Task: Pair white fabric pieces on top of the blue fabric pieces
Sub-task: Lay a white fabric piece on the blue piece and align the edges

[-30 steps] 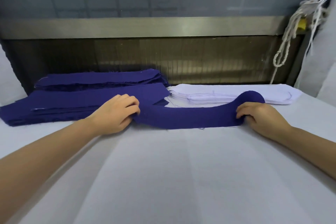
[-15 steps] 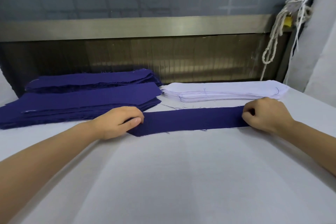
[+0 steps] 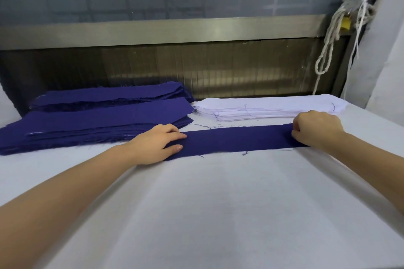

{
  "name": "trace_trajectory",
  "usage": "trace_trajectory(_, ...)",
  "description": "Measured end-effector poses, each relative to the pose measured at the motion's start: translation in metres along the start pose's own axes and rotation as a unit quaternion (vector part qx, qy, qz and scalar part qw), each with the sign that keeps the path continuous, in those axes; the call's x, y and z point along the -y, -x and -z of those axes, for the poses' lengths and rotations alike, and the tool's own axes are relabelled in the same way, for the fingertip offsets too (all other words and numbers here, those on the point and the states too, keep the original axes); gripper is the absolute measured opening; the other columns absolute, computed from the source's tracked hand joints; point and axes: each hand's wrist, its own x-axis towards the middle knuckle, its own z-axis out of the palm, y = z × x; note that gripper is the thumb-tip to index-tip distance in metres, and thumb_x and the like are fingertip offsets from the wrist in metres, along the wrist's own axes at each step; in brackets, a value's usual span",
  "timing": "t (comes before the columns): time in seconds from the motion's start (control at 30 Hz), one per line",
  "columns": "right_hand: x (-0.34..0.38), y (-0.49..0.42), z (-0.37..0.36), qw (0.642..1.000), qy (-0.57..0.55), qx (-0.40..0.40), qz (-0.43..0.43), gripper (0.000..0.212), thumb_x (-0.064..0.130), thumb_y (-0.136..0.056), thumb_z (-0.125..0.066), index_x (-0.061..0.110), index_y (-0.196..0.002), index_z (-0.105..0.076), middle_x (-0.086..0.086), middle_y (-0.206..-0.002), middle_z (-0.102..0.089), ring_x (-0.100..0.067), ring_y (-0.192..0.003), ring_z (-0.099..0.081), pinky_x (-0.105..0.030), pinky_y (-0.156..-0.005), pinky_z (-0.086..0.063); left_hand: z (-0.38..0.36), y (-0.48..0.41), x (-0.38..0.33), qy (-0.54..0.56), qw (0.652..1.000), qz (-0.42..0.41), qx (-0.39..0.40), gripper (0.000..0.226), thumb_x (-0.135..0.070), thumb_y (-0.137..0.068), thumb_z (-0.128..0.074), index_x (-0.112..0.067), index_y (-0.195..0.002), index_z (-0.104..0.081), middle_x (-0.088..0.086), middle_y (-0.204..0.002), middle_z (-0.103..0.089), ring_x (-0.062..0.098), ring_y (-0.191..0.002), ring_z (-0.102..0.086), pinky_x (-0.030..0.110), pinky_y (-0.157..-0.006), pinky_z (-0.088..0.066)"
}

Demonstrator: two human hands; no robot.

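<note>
A single blue fabric strip [image 3: 236, 140] lies flat and stretched across the white table [image 3: 207, 207], just in front of the stacks. My left hand [image 3: 157, 145] rests on its left end, fingers and thumb lying fairly straight on top of the cloth. My right hand [image 3: 317, 129] has its fingers curled and pinches the strip's right end. Behind the strip on the right lies a stack of white fabric pieces [image 3: 269, 107]. Two stacks of blue fabric pieces sit at the back left, a near one [image 3: 98, 120] and a far one [image 3: 113, 96].
A metal-framed machine opening [image 3: 196, 67] runs along the table's far edge. White ropes [image 3: 328, 50] hang at the back right beside a pale cloth-covered wall. Loose blue threads lie around the strip.
The strip, humped up at its right end a second ago, has been pulled out flat and taut. My left hand's fingers have straightened onto the cloth.
</note>
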Motion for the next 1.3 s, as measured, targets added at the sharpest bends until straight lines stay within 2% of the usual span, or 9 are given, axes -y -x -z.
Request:
trace_trajectory(0.13,0.014,-0.009,0.005,1.000,-0.001,-0.013,-0.007,0.014,0.020,-0.086,-0.048,0.013,-0.088,-0.061,-0.001,-0.077,-0.052,-0.025,-0.073,-0.051,-0.027,-0.062,-0.033,-0.003,-0.010,-0.003,0.030,1.000,-0.006,0.001,0.043,-0.033,-0.099,-0.042,-0.028,-0.142,-0.040,-0.011,-0.139,-0.037,0.009,-0.121,-0.032,0.021,-0.102,-0.028)
trace_trajectory(0.27,0.044,-0.023,0.010,0.995,-0.085,-0.027,0.036,0.028,0.018,-0.089,-0.048,0.018,-0.115,-0.058,-0.007,-0.114,-0.058,-0.030,-0.101,-0.055,-0.032,-0.074,-0.037,-0.006,-0.021,-0.009,0.074,0.997,-0.011,0.002,0.042,-0.027,-0.099,-0.045,-0.026,-0.141,-0.042,-0.010,-0.141,-0.037,0.010,-0.125,-0.029,0.014,-0.098,-0.020)
trace_trajectory(0.37,0.075,-0.036,0.012,0.983,-0.157,-0.035,0.090,0.037,0.019,-0.092,-0.047,0.020,-0.129,-0.052,-0.006,-0.128,-0.050,-0.027,-0.118,-0.045,-0.034,-0.084,-0.040,-0.007,-0.025,-0.013,0.090,0.996,-0.018,0.009,0.042,-0.026,-0.098,-0.047,-0.027,-0.139,-0.043,-0.011,-0.138,-0.038,0.010,-0.124,-0.029,0.018,-0.101,-0.022)
trace_trajectory(0.53,0.124,-0.058,0.014,0.969,-0.169,-0.082,0.159,0.041,0.027,-0.096,-0.043,0.020,-0.136,-0.048,-0.006,-0.132,-0.047,-0.028,-0.119,-0.040,-0.036,-0.096,-0.033,-0.003,-0.030,-0.019,0.076,0.997,-0.003,0.001,0.035,-0.031,-0.095,-0.050,-0.029,-0.130,-0.049,-0.013,-0.126,-0.043,0.009,-0.114,-0.033,0.032,-0.099,-0.036)
trace_trajectory(0.7,0.152,-0.073,0.008,0.972,-0.136,-0.086,0.169,0.031,0.024,-0.099,-0.038,0.018,-0.120,-0.060,-0.005,-0.127,-0.050,-0.029,-0.116,-0.040,-0.036,-0.093,-0.030,-0.001,-0.048,-0.025,0.059,0.996,0.002,-0.068,0.021,-0.033,-0.096,-0.047,-0.022,-0.108,-0.060,-0.008,-0.101,-0.048,0.015,-0.102,-0.044,0.031,-0.088,-0.040)
trace_trajectory(0.8,0.155,-0.077,0.003,0.972,-0.126,-0.101,0.169,0.024,0.018,-0.097,-0.043,0.019,-0.108,-0.064,-0.004,-0.117,-0.056,-0.028,-0.109,-0.045,-0.033,-0.085,-0.030,-0.003,-0.064,-0.028,0.070,0.991,0.032,-0.107,0.020,-0.029,-0.095,-0.050,-0.019,-0.110,-0.058,-0.007,-0.096,-0.046,0.014,-0.090,-0.046,0.028,-0.077,-0.039)
trace_trajectory(0.93,0.155,-0.082,-0.003,0.968,-0.139,-0.135,0.162,0.023,0.009,-0.092,-0.052,0.019,-0.109,-0.062,-0.001,-0.111,-0.061,-0.024,-0.104,-0.049,-0.029,-0.077,-0.025,-0.007,-0.086,-0.034,0.114,0.973,0.085,-0.182,0.023,-0.020,-0.093,-0.050,-0.018,-0.116,-0.054,-0.004,-0.097,-0.055,0.015,-0.084,-0.049,0.031,-0.074,-0.043)
trace_trajectory(1.1,0.155,-0.084,-0.008,0.956,-0.203,-0.166,0.135,0.030,0.002,-0.089,-0.050,0.017,-0.114,-0.059,-0.003,-0.112,-0.063,-0.025,-0.103,-0.051,-0.028,-0.078,-0.027,-0.008,-0.112,-0.038,0.106,0.960,0.135,-0.222,0.036,-0.020,-0.096,-0.046,-0.019,-0.132,-0.046,0.003,-0.114,-0.056,0.022,-0.101,-0.052,0.038,-0.077,-0.048)
trace_trajectory(1.3,0.153,-0.083,-0.007,0.923,-0.349,-0.143,0.072,0.015,0.012,-0.092,-0.050,0.013,-0.094,-0.065,-0.002,-0.099,-0.067,-0.024,-0.093,-0.054,-0.029,-0.077,-0.034,-0.003,-0.130,-0.034,0.072,0.957,0.144,-0.243,0.038,-0.028,-0.099,-0.043,-0.027,-0.137,-0.045,0.000,-0.119,-0.057,0.023,-0.108,-0.054,0.035,-0.078,-0.043)
